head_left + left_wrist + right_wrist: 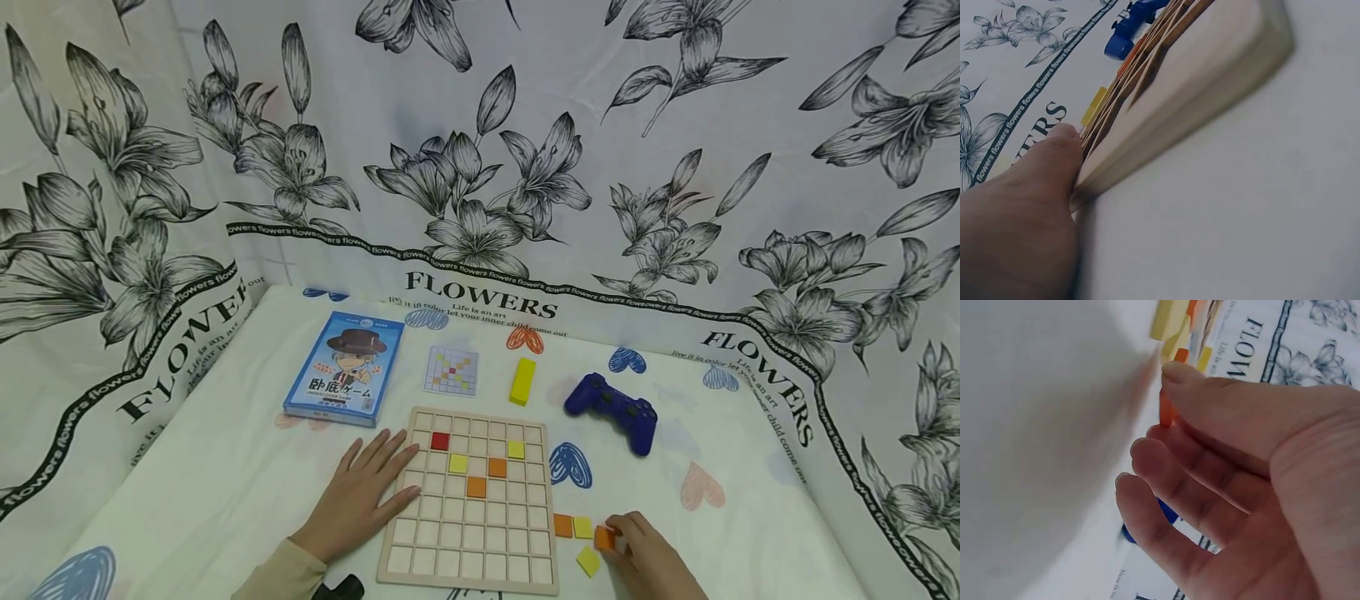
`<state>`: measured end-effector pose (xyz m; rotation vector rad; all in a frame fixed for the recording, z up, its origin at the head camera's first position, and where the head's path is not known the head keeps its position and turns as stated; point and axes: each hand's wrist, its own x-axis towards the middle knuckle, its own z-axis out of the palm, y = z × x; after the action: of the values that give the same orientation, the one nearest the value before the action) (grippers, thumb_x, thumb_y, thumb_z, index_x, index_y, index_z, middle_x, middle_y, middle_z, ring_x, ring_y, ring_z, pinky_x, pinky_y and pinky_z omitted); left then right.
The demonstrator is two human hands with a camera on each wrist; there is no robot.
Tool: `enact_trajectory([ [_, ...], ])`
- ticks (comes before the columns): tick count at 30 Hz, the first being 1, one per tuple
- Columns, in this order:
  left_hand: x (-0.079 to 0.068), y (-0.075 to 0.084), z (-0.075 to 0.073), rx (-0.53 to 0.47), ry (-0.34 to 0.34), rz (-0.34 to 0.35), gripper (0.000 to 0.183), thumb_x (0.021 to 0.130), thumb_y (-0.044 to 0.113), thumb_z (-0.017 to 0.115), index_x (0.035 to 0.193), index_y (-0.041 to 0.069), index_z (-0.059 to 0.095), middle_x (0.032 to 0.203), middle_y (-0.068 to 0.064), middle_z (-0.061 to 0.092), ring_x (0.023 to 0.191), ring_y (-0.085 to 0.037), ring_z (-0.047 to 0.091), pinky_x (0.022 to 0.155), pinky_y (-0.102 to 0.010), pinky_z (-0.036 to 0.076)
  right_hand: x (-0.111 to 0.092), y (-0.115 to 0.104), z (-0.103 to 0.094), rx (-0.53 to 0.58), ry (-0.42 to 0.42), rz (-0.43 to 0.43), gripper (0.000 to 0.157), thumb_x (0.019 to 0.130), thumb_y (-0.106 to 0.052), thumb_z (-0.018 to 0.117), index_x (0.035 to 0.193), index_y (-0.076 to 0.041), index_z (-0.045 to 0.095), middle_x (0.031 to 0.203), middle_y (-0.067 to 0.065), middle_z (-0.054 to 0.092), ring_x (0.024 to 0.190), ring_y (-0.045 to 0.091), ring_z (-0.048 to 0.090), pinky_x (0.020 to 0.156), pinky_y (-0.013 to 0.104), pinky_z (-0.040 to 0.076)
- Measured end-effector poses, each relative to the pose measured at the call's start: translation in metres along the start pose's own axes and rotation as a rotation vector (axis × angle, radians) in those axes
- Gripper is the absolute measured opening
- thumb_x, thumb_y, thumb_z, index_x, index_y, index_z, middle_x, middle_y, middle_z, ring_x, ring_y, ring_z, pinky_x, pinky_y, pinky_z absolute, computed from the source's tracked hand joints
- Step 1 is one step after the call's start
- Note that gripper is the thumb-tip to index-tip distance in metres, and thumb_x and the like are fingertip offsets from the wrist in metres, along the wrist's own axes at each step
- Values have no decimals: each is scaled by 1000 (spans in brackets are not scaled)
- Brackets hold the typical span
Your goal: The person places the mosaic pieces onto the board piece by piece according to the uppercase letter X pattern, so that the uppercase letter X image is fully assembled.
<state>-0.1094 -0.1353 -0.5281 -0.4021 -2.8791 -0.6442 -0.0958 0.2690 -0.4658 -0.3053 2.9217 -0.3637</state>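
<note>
Apparently we're taking an orange tile (604, 539): our right hand (647, 554) pinches it at the board's (497, 511) four o'clock; our left hand (363, 496) rests unclenched at nine. Moving it likely needs steadiness.

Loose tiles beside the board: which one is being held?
The orange tile pinched in the right hand; the other loose orange tile and two loose yellow tiles lie unheld.
</note>
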Motion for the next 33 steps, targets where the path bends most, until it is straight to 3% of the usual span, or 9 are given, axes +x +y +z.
enact_trajectory([
  [7,-1,0,0,-4,7,3,64,92,60,49,144,25,45,153,-1,37,144,-26,26,118,-52,11,12,-10,-10,-50,-8,-171,26,85,-26,72,108,-18,64,98,-12,55,80,1,51,76,26,55],
  [13,-2,0,2,4,1,2,64,92,62,46,145,26,44,154,0,36,145,-26,25,118,-52,10,31,-42,-15,-54,-67,-264,26,88,-31,69,109,-19,63,95,-14,55,77,-1,49,74,26,55],
  [23,1,1,-3,2,1,8,64,93,60,46,145,24,44,154,-1,36,145,-26,25,118,-52,11,65,-95,-6,-78,48,-659,18,88,-26,70,103,-19,63,93,-11,60,77,1,51,72,16,51],
  [28,0,1,-4,5,2,13,63,93,60,46,145,24,44,154,-1,36,144,-27,25,118,-53,11,76,-116,3,-104,103,-783,17,87,-31,70,98,-18,66,90,-11,62,77,2,53,71,13,48],
  [33,-1,1,-4,10,22,24,62,94,59,46,144,24,45,153,-3,37,143,-28,27,117,-54,13,78,-131,11,-175,128,-849,17,90,-34,66,97,-19,65,87,-11,59,72,1,51,66,12,46],
])
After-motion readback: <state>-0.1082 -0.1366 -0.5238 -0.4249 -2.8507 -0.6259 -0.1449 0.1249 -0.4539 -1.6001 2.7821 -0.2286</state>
